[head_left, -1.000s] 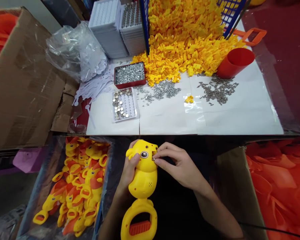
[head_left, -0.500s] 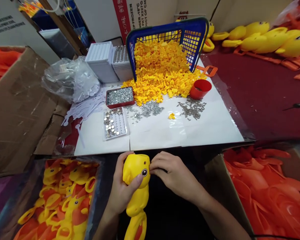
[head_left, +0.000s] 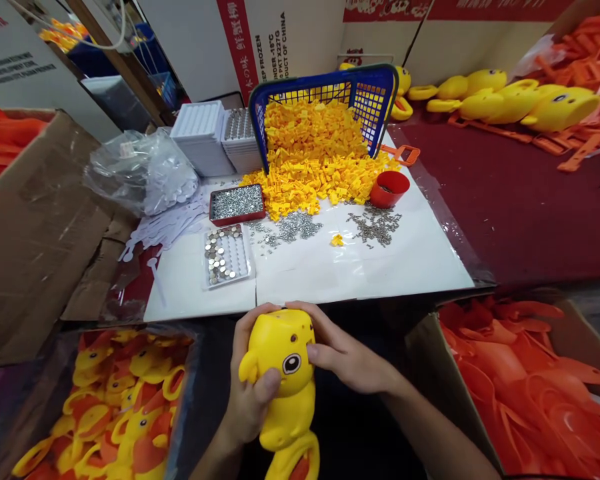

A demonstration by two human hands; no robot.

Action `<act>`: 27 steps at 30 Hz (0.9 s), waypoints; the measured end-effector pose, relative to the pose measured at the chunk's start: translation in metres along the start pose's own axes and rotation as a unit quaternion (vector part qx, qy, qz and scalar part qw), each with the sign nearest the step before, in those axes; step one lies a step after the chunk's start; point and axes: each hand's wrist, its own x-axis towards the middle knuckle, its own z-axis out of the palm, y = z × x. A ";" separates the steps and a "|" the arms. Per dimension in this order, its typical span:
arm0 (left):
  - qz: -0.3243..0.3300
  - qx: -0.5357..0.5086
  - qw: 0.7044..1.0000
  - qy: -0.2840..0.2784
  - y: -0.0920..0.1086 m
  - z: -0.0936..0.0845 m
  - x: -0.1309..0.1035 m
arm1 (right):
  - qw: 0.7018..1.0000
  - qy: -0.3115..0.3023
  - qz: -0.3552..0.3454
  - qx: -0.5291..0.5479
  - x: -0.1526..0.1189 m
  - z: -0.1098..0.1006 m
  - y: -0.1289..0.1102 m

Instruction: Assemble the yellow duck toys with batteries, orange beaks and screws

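A yellow plastic animal-shaped toy (head_left: pixel 293 393) with a printed black-and-white eye is held upright in front of me, below the table's front edge. Small dark holes show near its top, and its looped lower end points down. My left hand (head_left: pixel 253 380) wraps round its left side, thumb across the front under the eye. On the other side my right hand (head_left: pixel 347 353) grips the toy's head, thumb beside the eye and fingers behind. The fingers behind the toy are hidden.
On the white board (head_left: pixel 300 280) stand a blue basket (head_left: pixel 325 83) spilling yellow clips, a red cup (head_left: pixel 390 190), loose screws (head_left: pixel 377 225), a tin of metal parts (head_left: pixel 237 202) and a tray of discs (head_left: pixel 227 257). Boxes of yellow toys (head_left: pixel 130 407) and orange parts (head_left: pixel 530 380) flank me.
My right hand has gone from a pinch at the toy's right edge to a grip round its head. The toy has shifted slightly right and turned. The camera view has tilted a little.
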 end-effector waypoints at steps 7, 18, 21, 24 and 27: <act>0.097 0.189 0.977 -0.011 -0.021 0.014 0.005 | 0.967 0.191 -0.063 0.157 0.011 0.014 0.019; 0.240 0.451 0.859 0.042 -0.005 0.019 0.049 | 0.911 0.366 -0.149 -0.115 0.016 0.001 -0.006; 0.153 0.341 0.926 0.054 -0.003 0.023 0.061 | 0.920 0.337 -0.146 -0.139 0.023 -0.003 -0.010; 0.048 0.227 0.969 0.080 -0.007 0.025 0.075 | 0.928 0.293 -0.152 -0.174 0.030 -0.017 -0.017; 0.000 0.181 0.978 0.103 -0.010 0.025 0.089 | 0.854 0.353 -0.223 -0.309 0.039 -0.042 -0.025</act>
